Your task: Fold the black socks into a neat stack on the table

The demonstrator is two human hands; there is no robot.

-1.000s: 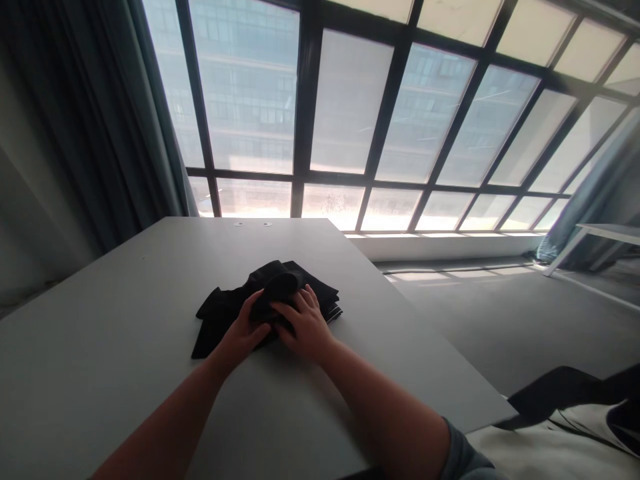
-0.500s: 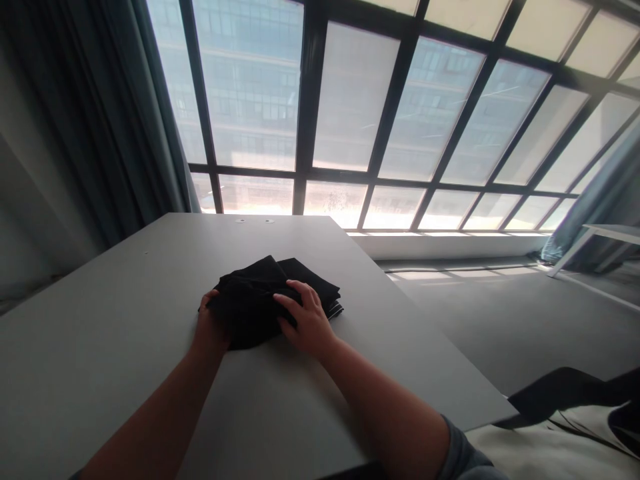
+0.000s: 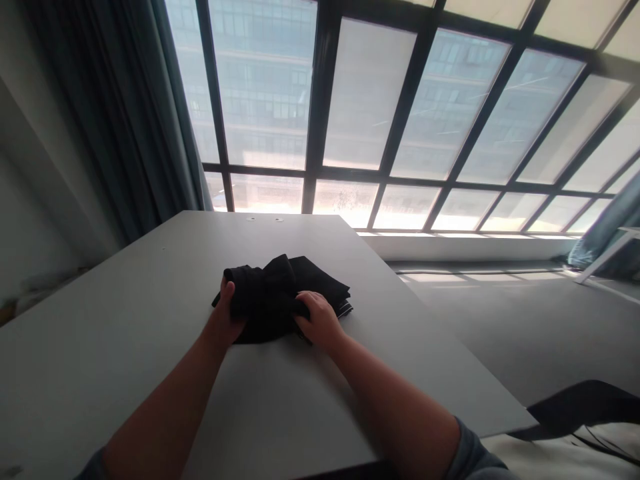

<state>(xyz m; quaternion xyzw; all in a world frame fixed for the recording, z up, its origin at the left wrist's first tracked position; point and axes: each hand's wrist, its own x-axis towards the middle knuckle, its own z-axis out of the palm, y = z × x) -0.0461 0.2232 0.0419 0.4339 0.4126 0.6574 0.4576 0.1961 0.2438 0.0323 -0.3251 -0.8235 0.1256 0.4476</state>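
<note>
A bundle of folded black fabric (image 3: 273, 297) lies on the white table (image 3: 125, 333) in front of me. On its left side the cloth is doubled over into a thick, creased roll, while several flat layers with pointed corners stick out to the right. My left hand (image 3: 223, 317) grips the left end, thumb on top and most fingers hidden beneath or behind the cloth. At the right of the bundle's near side, my right hand (image 3: 319, 319) has its fingers bent over a fold and pinches it. The exact kind of fabric item cannot be made out.
Dark curtains (image 3: 115, 120) hang at the left, beside a large framed window (image 3: 370, 93) behind the table. Two small fittings sit near the table's far edge. To the right are grey floor (image 3: 480, 320), a white table leg (image 3: 605, 257) and a black strap-like item (image 3: 580, 403) over something pale.
My left hand has turned the left part of the fabric up into a roll. My right hand's fingers, spread on top before, are now closed on a fold. The view has shifted slightly left.
</note>
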